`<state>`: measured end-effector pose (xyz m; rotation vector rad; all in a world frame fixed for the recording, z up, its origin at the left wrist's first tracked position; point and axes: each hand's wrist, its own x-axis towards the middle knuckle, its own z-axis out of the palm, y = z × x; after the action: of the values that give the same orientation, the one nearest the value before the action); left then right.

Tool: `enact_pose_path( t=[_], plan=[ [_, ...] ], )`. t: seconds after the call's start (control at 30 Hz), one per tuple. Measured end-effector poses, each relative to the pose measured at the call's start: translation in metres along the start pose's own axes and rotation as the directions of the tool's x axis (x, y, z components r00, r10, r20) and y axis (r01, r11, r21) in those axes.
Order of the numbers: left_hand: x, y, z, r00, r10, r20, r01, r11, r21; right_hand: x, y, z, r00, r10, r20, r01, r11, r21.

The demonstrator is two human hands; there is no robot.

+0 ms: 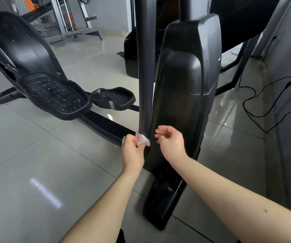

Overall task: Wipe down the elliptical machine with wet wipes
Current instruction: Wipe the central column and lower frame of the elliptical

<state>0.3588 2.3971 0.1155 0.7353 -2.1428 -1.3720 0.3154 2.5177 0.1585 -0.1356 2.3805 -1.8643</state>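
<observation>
- Elliptical machine [179, 106]: black, standing on a glossy tiled floor [36, 163]. Its tall front shroud [190, 58] is the reference for the entries below.
- Swing arm [144, 67]: dark tube, upright, close along the left side of the shroud.
- Wet wipe [143, 139]: white and bunched, pressed to the lower end of the swing arm, just left of the shroud's lower part.
- Left hand [132, 149]: fingers and thumb curled round the wet wipe, pinching it against the tube.
- Right hand [171, 139]: in front of the shroud's lower part, fingers loosely curled, holding nothing. Contact with the shroud cannot be told.
- Near pedal [57, 97]: black, studded, well left of the shroud.
- Far pedal [113, 98]: smaller in view, between the near pedal and the shroud.
- Cable [243, 104]: black, looping down a grey wall right of the shroud.
- Weight rack [74, 20]: grey frame, far behind and left of the shroud.
</observation>
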Motion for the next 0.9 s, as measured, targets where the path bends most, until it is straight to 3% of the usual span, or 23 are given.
enact_pose_path(
  t=[0.1, 0.2, 0.3, 0.4, 0.47, 0.57, 0.67, 0.73, 0.8, 0.9],
  plan=[
    [0.001, 0.009, -0.004, 0.998, -0.016, 0.062, 0.016, 1.0, -0.006, -0.006, 0.004, -0.002, 0.985, 0.044, 0.167, -0.038, 0.998, -0.04],
    [-0.007, 0.017, -0.014, 0.978, 0.049, 0.203, -0.031, 0.995, -0.09, -0.014, 0.002, -0.003, 0.928, 0.026, 0.371, -0.097, 0.98, 0.174],
    [-0.015, 0.025, -0.035, 0.945, 0.142, 0.295, -0.12, 0.989, -0.091, -0.014, -0.006, -0.007, 0.983, 0.044, 0.178, -0.085, 0.97, 0.229],
    [-0.008, 0.033, -0.052, 0.973, 0.166, 0.159, -0.145, 0.981, -0.132, -0.004, -0.029, -0.013, 0.994, -0.043, -0.102, 0.058, 0.988, 0.146],
    [0.002, 0.037, -0.057, 0.992, 0.107, 0.07, -0.095, 0.984, -0.148, 0.0, -0.047, -0.008, 0.969, -0.158, -0.191, 0.177, 0.98, 0.091],
    [0.01, 0.038, -0.06, 0.996, 0.049, 0.073, -0.037, 0.987, -0.155, -0.007, -0.052, 0.013, 0.937, -0.329, -0.116, 0.338, 0.939, 0.065],
    [0.013, 0.037, -0.059, 0.994, 0.028, 0.107, -0.013, 0.991, -0.135, -0.008, -0.023, 0.028, 0.924, -0.371, -0.093, 0.365, 0.928, -0.07],
    [0.014, 0.033, -0.056, 0.991, 0.004, 0.135, 0.009, 0.996, -0.094, -0.005, 0.006, 0.037, 0.95, -0.308, -0.051, 0.285, 0.924, -0.255],
    [0.014, 0.031, -0.052, 0.981, -0.029, 0.191, 0.036, 0.999, -0.031, -0.003, 0.027, 0.046, 0.99, -0.14, 0.014, 0.136, 0.924, -0.358],
    [0.014, 0.031, -0.047, 0.969, -0.047, 0.244, 0.05, 0.999, -0.006, -0.002, 0.024, 0.05, 1.0, -0.011, 0.021, 0.017, 0.955, -0.296]
  ],
)
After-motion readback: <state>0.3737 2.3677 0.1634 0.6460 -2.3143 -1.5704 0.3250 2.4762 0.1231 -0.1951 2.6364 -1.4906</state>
